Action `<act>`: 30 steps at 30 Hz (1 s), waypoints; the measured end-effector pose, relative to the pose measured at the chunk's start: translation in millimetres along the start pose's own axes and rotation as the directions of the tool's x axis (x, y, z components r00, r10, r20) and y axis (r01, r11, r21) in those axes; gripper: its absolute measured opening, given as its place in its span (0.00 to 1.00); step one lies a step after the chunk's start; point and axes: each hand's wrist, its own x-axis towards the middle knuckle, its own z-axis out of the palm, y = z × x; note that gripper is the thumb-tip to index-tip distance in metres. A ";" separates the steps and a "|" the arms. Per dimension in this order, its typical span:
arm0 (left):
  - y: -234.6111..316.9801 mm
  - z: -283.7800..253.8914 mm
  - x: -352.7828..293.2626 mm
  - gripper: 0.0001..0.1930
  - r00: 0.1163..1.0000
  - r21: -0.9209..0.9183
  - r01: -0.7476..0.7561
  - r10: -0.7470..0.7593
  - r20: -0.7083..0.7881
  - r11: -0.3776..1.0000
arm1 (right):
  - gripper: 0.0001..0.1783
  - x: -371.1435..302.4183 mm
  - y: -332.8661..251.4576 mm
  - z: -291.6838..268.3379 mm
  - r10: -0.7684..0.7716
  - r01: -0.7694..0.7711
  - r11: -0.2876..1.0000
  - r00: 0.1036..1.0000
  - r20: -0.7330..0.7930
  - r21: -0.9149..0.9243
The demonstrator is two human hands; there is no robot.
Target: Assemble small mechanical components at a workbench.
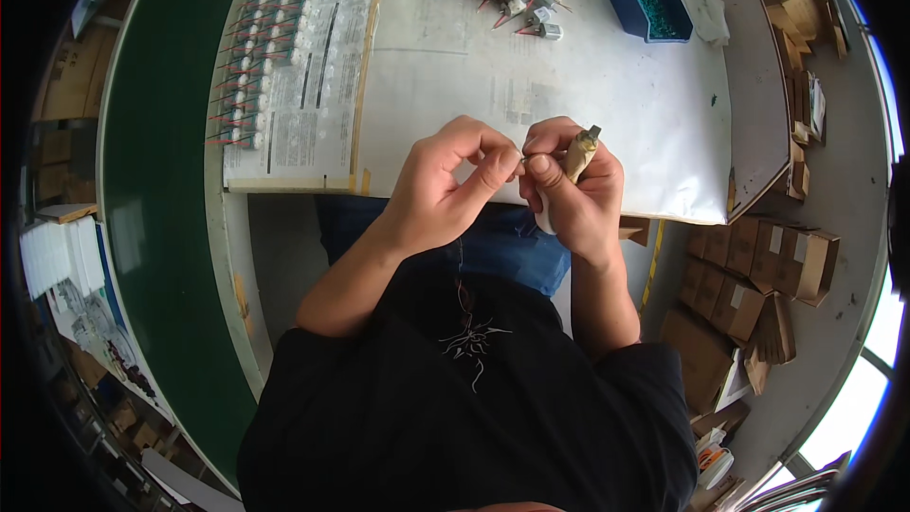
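The tool handle (pixel 576 157) is tan, perhaps wrapped in tape; the bin (pixel 629 2) is blue with green bits (pixel 658 2) inside; the small motors (pixel 265 57) are silver with red leads; the worktop sheet (pixel 531 76) is white; the belt (pixel 156 180) is dark green.

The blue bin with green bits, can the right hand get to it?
Probably yes: the blue bin sits open on the white table with nothing between, but the right hand is busy gripping a small tool.

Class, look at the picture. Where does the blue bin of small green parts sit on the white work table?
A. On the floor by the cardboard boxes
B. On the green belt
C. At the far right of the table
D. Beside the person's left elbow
C: the blue bin rests on the white work table at its far right, beyond the hands.
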 end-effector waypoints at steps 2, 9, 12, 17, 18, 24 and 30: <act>13.0 -8.4 0.9 0.09 0.949 0.488 -0.273 0.315 -0.005 0.829 | 0.05 6.5 -5.8 -8.6 0.098 -0.100 0.991 0.995 -0.034 -0.091; -0.2 -23.4 13.1 0.12 0.910 0.889 -0.263 0.403 0.100 0.374 | 0.05 26.3 -8.6 -24.3 0.348 -0.309 0.842 0.938 0.007 -0.443; -7.5 -25.0 14.1 0.12 0.936 0.877 -0.226 0.343 0.076 0.423 | 0.04 34.1 -10.3 -19.3 0.401 -0.341 0.770 0.916 -0.007 -0.540; -6.3 -27.1 17.0 0.08 0.937 0.832 -0.237 0.345 0.059 0.502 | 0.04 41.9 -12.3 -12.6 0.441 -0.354 0.701 0.897 -0.014 -0.619; -6.2 -27.3 17.4 0.07 0.939 0.824 -0.235 0.338 0.057 0.515 | 0.04 42.1 -12.8 -11.4 0.417 -0.323 0.700 0.909 -0.004 -0.637; -5.2 -26.2 17.5 0.06 0.953 0.823 -0.192 0.302 0.026 0.535 | 0.04 47.4 -15.6 -5.3 0.314 -0.152 0.621 0.947 0.066 -0.769; -1.6 -25.1 20.1 0.09 0.971 0.812 -0.143 0.237 0.006 0.566 | 0.07 55.8 -8.0 -12.2 0.241 0.044 0.478 0.954 0.178 -0.877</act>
